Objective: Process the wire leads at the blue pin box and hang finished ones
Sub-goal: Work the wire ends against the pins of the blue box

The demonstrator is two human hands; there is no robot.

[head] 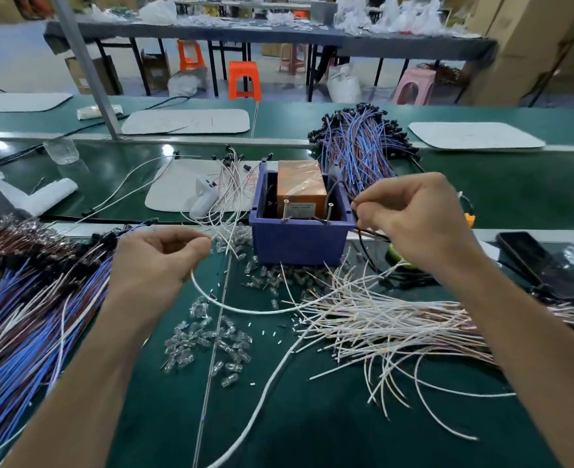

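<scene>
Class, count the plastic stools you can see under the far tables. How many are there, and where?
4: an orange stool at back left, a nearer orange stool, a pale pink one behind it, and a pink stool at right. Others may be hidden.

Bright, even light; warped, blurry edges.

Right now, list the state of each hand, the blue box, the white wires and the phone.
left hand: pinching a white lead's end
right hand: pinching thin wire beside the box
blue box: upright, open-topped, orange block inside
white wires: loose pile on the mat
phone: flat, screen dark
</scene>
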